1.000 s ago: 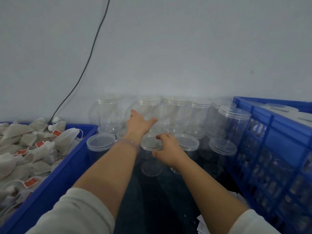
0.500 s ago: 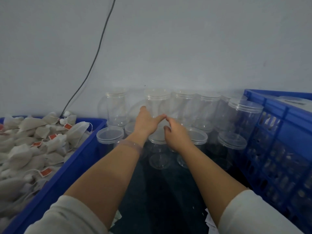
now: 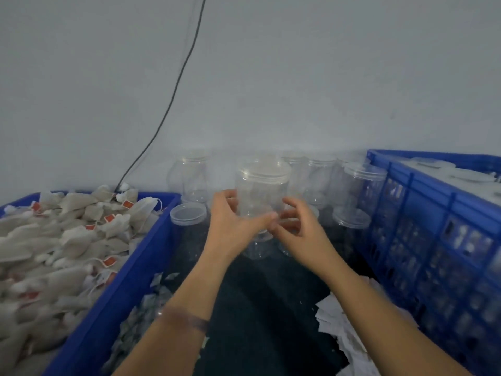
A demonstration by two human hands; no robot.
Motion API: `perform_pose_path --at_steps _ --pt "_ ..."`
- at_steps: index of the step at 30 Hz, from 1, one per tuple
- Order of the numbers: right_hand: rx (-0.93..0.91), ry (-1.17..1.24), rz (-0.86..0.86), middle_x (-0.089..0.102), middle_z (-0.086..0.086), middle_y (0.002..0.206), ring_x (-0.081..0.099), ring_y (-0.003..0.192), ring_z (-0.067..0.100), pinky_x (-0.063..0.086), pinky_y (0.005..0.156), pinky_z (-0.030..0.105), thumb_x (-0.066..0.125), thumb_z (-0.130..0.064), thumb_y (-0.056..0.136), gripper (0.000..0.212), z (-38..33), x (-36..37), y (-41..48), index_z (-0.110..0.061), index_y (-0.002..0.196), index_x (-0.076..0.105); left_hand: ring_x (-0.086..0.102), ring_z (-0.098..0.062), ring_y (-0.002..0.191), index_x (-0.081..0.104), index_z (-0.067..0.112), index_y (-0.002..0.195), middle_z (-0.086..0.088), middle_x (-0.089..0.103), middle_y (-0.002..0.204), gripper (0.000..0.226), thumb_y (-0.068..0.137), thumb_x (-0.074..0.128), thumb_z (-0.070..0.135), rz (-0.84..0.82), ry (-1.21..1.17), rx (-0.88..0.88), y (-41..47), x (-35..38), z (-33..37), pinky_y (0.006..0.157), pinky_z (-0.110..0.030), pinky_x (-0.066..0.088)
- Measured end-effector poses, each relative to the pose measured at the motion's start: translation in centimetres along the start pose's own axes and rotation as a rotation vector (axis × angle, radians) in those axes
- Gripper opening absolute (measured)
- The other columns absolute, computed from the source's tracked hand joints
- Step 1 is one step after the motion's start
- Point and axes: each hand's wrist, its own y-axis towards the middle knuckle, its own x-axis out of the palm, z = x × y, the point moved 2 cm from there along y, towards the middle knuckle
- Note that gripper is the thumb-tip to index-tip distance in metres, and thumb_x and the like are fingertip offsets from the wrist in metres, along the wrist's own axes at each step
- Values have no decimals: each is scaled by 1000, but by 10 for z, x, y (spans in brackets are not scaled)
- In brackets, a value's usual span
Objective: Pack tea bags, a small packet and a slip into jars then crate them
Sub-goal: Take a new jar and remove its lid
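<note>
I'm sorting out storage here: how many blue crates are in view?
2. The left crate is at the left edge, heaped with tea bags. The right crate is at the right edge, with pale lids showing at its top. More could lie outside the frame.

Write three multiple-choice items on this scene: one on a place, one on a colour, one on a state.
1. Where do the tea bags lie? A. on a shelf B. in the left bin C. in a sack
2. What colour is the right-hand crate? A. blue B. green C. red
3. The jar gripped by the left hand is: A. lidless B. on its side C. lidded, upright
Answers: B, they heap inside that bin; A, its sides are blue; C, the lid sits on top.
</note>
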Motion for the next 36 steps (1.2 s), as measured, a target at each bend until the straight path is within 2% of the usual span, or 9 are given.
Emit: perform_pose_path --at_steps 3,7,10,12,18,22,25,31,36 --pt "0 -88 -113 53 -12 111 60 95 -6 51 76 13 68 -56 79 55 4 0 -65 -53 123 35 55 1 111 29 34 130 17 50 123 101 51 92 37 -113 -61 11 -70 -4 -16 79 -12 47" --pt "95 -82 -319 52 -13 121 54 111 -3 49 92 20 58 -25 71 63 -6 16 -119 -52 124 39 59 10 101 35 42 124 17 58 116 95 49 93 33 52 -98 -28 -137 -6 -48 77 -14 49" --pt "169 86 -96 48 -18 130 51 116 -5 44 87 12 62 -52 67 64 -33 25 -124 -40 129 46 61 0 107 46 39 122 11 63 116 84 51 92 33 26 -100 28 -166 -2 -54 86 -28 52" --pt "183 -146 -45 43 -22 122 47 109 -4 40 81 13 66 -76 55 86 -46 37 -126 -39 130 48 63 -5 108 49 44 119 13 65 115 79 54 93 34 -30 -88 35 -182 4 -54 85 -30 54" --pt "165 -380 -39 50 -17 112 52 95 1 42 77 19 76 -62 64 56 -34 50 -132 -36 110 61 62 13 91 39 64 100 37 60 104 77 42 88 53 -73 -14 -72 -198 1 -67 68 -10 51" --pt "125 -270 -291 55 -23 113 54 102 -3 41 79 16 84 -44 68 39 -36 42 -125 -41 102 65 65 -6 103 45 39 116 21 65 108 76 51 86 32 -210 -63 -89 -192 -10 -82 89 -37 56" --pt "164 -245 -562 54 -23 123 50 115 -3 43 91 19 82 -31 72 45 -47 31 -119 -44 111 63 63 -9 112 44 29 122 17 63 116 78 57 85 23 -285 -69 -62 -191 -15 -89 91 -30 53" --pt "263 -976 -450 35 7 148 35 133 35 41 96 48 48 -85 73 97 -66 60 -116 -25 147 33 63 -6 108 45 31 125 14 66 113 83 54 87 36 -223 -38 -63 -190 -6 -92 88 -27 54" --pt "137 -704 -616 33 -3 151 24 141 26 28 111 51 62 -36 84 63 -77 55 -116 -36 144 40 63 -5 106 41 43 122 20 63 113 86 51 89 37 -223 -10 -90 -186 -8 -96 85 -27 55"
